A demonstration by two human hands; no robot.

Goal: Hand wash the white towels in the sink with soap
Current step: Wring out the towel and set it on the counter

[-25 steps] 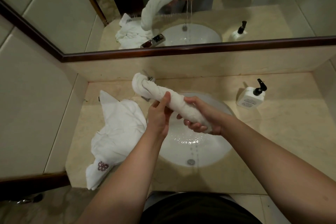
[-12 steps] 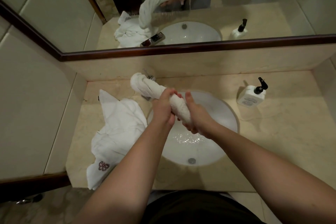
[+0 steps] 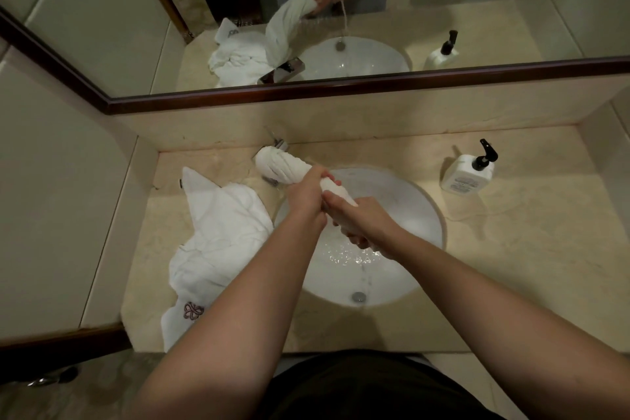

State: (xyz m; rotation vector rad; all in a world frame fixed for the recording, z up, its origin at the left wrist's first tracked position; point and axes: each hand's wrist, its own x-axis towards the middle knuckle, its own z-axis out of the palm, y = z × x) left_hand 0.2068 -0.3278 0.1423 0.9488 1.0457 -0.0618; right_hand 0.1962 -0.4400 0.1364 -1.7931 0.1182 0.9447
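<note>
Head view: both hands (image 3: 335, 206) around twisted towel (image 3: 283, 165)

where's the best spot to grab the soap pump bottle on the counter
Grip the white soap pump bottle around its wide squat body, below the black pump head, coming from its sink-facing side with the right hand. The body is broad and upright; the nozzle is thin and would press down.
</note>
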